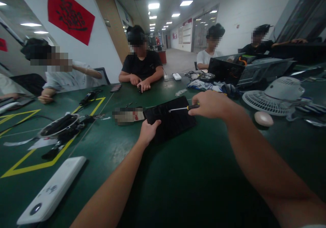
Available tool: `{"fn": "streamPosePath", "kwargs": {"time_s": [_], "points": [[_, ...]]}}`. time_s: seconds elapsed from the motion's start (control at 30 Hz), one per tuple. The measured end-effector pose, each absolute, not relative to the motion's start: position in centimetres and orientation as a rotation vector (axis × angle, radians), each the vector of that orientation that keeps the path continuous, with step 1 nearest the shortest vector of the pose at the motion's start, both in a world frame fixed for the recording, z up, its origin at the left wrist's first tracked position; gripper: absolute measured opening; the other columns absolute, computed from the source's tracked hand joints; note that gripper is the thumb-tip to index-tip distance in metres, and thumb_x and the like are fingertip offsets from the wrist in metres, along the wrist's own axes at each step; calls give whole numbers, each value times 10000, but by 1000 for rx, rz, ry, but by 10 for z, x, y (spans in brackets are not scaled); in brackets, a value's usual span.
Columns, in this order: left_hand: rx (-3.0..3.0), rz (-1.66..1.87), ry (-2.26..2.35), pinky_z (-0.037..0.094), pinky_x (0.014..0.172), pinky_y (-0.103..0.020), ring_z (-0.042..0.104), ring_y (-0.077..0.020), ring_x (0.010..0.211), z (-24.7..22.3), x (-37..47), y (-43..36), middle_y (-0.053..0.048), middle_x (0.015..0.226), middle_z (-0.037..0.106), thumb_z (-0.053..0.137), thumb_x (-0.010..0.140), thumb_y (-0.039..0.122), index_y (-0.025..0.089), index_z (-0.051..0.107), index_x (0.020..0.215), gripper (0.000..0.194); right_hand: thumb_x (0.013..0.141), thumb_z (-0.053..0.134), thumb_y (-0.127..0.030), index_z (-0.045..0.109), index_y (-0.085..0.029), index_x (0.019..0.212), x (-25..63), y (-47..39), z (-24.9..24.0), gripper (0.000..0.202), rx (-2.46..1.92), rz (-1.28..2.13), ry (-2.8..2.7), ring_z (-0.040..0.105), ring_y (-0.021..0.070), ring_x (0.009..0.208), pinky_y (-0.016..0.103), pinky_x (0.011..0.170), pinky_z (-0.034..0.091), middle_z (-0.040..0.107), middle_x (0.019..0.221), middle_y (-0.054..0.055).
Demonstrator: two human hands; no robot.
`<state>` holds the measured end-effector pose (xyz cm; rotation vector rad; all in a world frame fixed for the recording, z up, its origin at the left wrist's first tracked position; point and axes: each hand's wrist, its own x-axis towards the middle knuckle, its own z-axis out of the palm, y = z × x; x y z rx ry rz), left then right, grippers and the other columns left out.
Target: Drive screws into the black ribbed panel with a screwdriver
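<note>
A flat black panel [175,122], perhaps a device casing, is tilted a little above the green table [203,180]. My left hand [149,132] grips its left edge, thumb on top. In my right hand [207,105] is a screwdriver [182,108] with a black and yellow handle; its thin metal shaft points left across the panel. Near the shaft's tip shows a small round bright spot, too small to name. Just left of the panel lies a partly blurred beige and black item [129,115], with a few tiny dark bits behind it.
A white fan part with a grille [273,97] and a pale mouse [263,118] lie at the right. Nearer left rests a long white device [52,190]; cables and a headband [61,126] lie behind it. Several people sit around the table, one person [141,63] directly opposite.
</note>
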<state>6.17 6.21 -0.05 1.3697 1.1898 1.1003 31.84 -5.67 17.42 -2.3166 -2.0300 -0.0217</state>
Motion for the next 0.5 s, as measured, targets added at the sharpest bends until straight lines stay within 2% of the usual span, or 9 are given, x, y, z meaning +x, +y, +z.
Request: {"fn": "streamPosePath", "kwargs": {"time_s": [0.17, 0.37, 0.5], "points": [[1381, 1102, 1214, 620, 938, -485, 791, -351, 975, 2, 62, 62, -120, 1000, 839, 935, 625, 502, 168, 802, 960, 492, 859, 739, -349, 807, -275, 1113, 326, -57, 175, 273, -2262, -71, -2017, 739, 329, 1018, 407, 757, 504, 818, 1103, 98], [1362, 1095, 1218, 623, 934, -477, 794, -339, 949, 1, 62, 63, -115, 979, 836, 936, 621, 493, 167, 797, 966, 494, 900, 729, -429, 869, -267, 1068, 324, -57, 180, 272, -2260, -91, -1929, 739, 357, 1106, 424, 797, 524, 837, 1155, 109], [1368, 1106, 1216, 623, 950, -485, 796, -340, 952, 1, 62, 64, -111, 970, 838, 941, 613, 482, 165, 797, 968, 497, 908, 733, -428, 890, -279, 1076, 322, -57, 180, 274, -2234, -88, -1946, 746, 357, 1109, 434, 806, 540, 846, 1150, 99]]}}
